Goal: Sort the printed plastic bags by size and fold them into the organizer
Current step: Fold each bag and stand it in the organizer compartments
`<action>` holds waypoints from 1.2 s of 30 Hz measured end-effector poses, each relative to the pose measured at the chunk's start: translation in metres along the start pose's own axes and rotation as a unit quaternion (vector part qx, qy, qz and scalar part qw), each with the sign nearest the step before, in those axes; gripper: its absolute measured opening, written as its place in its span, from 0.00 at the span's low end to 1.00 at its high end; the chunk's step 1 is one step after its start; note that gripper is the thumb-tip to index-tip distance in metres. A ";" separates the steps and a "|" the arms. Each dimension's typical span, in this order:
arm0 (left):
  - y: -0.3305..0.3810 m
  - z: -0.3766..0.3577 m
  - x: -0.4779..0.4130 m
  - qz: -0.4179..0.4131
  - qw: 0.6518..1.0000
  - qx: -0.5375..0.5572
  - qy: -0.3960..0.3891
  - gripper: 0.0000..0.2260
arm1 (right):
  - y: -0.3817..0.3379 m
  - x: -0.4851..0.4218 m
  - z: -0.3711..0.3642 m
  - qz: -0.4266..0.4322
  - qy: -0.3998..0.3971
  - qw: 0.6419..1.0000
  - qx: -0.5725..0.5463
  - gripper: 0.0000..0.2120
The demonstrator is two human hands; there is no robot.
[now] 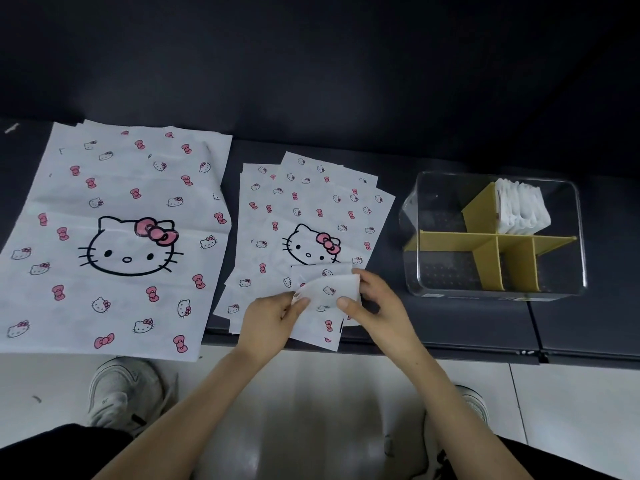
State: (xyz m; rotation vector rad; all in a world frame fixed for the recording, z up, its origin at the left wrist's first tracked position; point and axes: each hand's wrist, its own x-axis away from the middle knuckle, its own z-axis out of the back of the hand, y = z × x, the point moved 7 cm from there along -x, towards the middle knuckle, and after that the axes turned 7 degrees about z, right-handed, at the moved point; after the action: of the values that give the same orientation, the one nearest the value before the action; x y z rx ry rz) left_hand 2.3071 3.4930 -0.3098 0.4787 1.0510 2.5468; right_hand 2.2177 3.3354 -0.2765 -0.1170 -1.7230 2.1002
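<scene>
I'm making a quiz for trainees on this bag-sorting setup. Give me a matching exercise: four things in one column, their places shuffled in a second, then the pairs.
Things
1. large bags
2. medium bags
3. folded bag
4. organizer

Places
a. right end of the bench
b. pinched between left hand and right hand
c. left end of the bench
d. middle, partly under the hands

Pairs: 1-c, 2-d, 3-b, 4-a
</scene>
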 end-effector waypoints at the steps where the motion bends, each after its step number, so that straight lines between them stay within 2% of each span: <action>1: 0.000 0.000 -0.001 0.011 1.000 -0.006 -0.008 0.19 | 0.009 -0.007 0.001 -0.022 0.011 0.999 0.026 0.12; 2: 0.001 -0.001 -0.001 0.018 1.000 -0.013 -0.016 0.19 | 0.015 -0.014 0.002 -0.026 0.027 0.998 0.057 0.06; 4: 0.002 0.000 -0.001 0.031 0.999 -0.002 -0.025 0.19 | 0.023 -0.025 0.003 -0.030 0.048 0.989 0.135 0.14; 7: -0.002 0.001 -0.003 0.100 0.991 0.081 -0.029 0.13 | 0.021 -0.034 0.004 -0.038 0.048 0.977 0.203 0.17; 10: -0.005 0.005 -0.004 0.144 0.983 0.103 0.046 0.07 | 0.023 -0.038 0.003 -0.055 0.046 0.972 0.225 0.20; 13: 0.000 0.008 0.001 0.143 0.977 0.072 0.140 0.06 | 0.022 -0.040 0.002 -0.058 0.051 0.968 0.240 0.23; 15: 0.002 0.004 0.000 0.137 0.977 0.045 0.160 0.06 | 0.022 -0.041 0.001 -0.058 0.048 0.963 0.259 0.23; 17: 0.005 0.002 -0.004 0.103 0.979 -0.007 0.175 0.07 | 0.020 -0.040 0.000 -0.059 0.048 0.958 0.277 0.22; 19: 0.010 -0.001 -0.008 0.030 0.976 -0.092 0.196 0.09 | 0.020 -0.039 0.000 -0.056 0.051 0.958 0.278 0.22; 21: 0.013 -0.004 -0.009 -0.022 0.956 -0.187 0.226 0.12 | 0.019 -0.039 0.000 -0.057 0.045 0.958 0.277 0.22; 23: 0.017 -0.007 -0.011 -0.078 0.929 -0.258 0.253 0.10 | 0.019 -0.040 -0.001 -0.058 0.037 0.959 0.276 0.22; 25: 0.023 -0.013 -0.014 -0.160 0.914 -0.280 0.247 0.11 | 0.017 -0.041 0.000 -0.059 0.034 0.959 0.276 0.23; 27: 0.022 -0.018 -0.019 -0.203 0.917 -0.267 0.217 0.14 | 0.017 -0.042 0.001 -0.060 0.034 0.959 0.275 0.24; 36: 0.005 -0.005 -0.014 -0.134 0.956 -0.238 0.109 0.21 | 0.017 -0.044 -0.002 -0.065 0.022 0.951 0.302 0.22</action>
State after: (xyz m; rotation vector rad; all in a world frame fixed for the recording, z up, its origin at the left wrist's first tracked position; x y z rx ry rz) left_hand 2.3166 3.4805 -0.3119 -0.0739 0.4855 2.5174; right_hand 2.2539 3.3184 -0.3023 0.1275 -0.9648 2.3942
